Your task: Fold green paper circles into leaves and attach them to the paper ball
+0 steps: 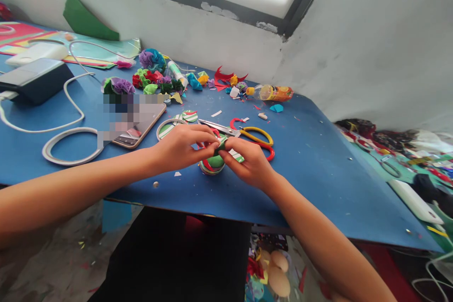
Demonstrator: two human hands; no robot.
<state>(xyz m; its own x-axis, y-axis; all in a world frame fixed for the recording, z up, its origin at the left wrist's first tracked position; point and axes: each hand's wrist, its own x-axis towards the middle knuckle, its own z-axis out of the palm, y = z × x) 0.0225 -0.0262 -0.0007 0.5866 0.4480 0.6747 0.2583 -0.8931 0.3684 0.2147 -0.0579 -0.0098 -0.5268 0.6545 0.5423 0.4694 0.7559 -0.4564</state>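
Observation:
My left hand [184,147] and my right hand [249,163] meet over the front of the blue table [318,170]. Both pinch a small rolled craft piece [216,155] of green, red and white-striped foam, which rests just above the tabletop. Fingertips of both hands touch it from either side. Behind my hands lie scissors [247,133] with red and yellow handles, blades pointing left. Striped green-and-white foam rounds [189,116] lie beside them.
A phone [139,125] lies left of my hands, a white cable [67,148] looping around it to a power bank [33,80]. Finished foam flowers [152,78], a glue tube [177,74], scraps and a small orange bottle [274,93] sit at the back. More clutter lies at right.

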